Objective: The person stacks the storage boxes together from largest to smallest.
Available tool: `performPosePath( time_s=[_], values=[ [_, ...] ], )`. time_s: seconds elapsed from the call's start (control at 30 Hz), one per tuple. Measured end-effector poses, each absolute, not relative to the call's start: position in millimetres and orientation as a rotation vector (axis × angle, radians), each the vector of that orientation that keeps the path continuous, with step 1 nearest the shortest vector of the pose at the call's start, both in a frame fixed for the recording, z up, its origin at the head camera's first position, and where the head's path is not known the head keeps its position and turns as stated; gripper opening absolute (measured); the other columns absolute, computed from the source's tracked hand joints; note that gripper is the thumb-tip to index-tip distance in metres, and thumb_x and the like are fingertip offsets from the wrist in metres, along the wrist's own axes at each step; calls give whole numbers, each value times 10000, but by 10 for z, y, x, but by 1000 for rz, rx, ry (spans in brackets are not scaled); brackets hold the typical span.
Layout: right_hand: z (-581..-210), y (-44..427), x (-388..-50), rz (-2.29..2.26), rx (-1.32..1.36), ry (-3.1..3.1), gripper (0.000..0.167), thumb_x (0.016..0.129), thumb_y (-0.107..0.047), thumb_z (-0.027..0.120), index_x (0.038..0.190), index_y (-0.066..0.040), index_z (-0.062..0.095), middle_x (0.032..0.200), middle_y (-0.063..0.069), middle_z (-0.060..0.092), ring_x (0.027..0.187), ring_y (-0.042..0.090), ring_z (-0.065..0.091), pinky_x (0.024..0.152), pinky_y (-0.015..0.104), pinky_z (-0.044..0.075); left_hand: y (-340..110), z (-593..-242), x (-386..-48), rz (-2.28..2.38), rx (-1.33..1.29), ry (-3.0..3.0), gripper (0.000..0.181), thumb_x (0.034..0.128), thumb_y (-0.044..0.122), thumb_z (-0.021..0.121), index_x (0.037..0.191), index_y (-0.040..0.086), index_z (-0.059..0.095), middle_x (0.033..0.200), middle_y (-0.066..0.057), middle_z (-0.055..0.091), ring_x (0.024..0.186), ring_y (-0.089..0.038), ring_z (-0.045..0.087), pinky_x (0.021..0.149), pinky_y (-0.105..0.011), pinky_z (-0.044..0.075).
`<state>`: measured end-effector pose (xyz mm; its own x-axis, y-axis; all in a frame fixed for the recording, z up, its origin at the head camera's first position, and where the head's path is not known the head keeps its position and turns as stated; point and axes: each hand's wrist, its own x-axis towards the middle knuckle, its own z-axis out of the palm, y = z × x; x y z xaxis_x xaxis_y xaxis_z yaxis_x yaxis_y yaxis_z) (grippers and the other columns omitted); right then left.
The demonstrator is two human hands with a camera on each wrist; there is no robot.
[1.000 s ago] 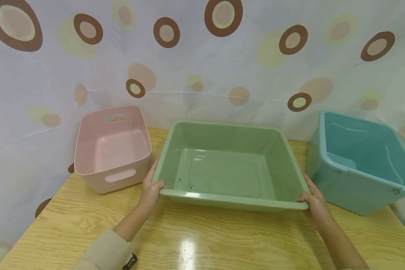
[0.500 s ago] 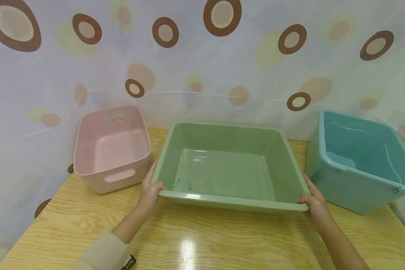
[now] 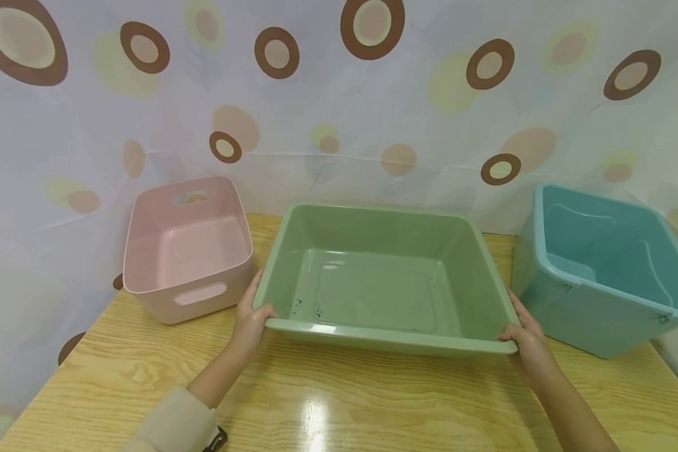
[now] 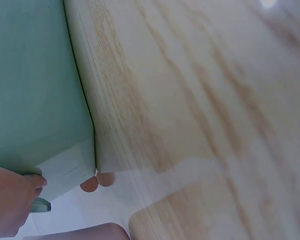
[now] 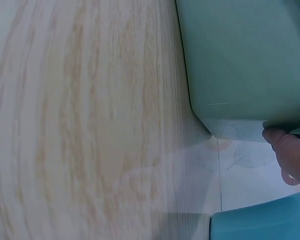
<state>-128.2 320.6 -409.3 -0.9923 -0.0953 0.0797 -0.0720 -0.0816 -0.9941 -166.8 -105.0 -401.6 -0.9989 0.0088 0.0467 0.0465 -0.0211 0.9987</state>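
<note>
A wide rectangular green plastic basin (image 3: 373, 295) stands on the wooden table in the head view, with a few small dark blue specks inside near its left front corner. My left hand (image 3: 250, 321) grips the rim at that corner, thumb over the edge. At the right front corner my right hand (image 3: 530, 350) holds the rim the same way. The fingers beneath the rim are partly hidden. In the left wrist view the basin's outer wall (image 4: 35, 95) meets the tabletop beside the left hand (image 4: 10, 200). The right wrist view shows the right hand (image 5: 294, 157) under the opposite rim.
Left of the basin sits a pink plastic bin (image 3: 189, 251) with handle slots. A deeper teal bin (image 3: 587, 307) stands close on the right. Behind them hangs a pale curtain (image 3: 339, 100) with brown rings, along the far edge of the wooden table (image 3: 373, 402).
</note>
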Motion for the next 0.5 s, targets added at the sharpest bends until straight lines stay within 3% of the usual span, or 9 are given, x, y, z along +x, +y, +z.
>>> performPosePath(
  time_s=[0.5],
  values=[
    [-4097,3197,-1260,-2300,-177,2111,842,772,166,273,1494,-123,-51,1277,-199,323,1047,-74,469,759,150,458,-1051,-4023,-1648,-2259,-54,-2156,915,631,-103,385,1492,63,122,1544,-179,142,1373,-411,208,1091,-560,248]
  ],
)
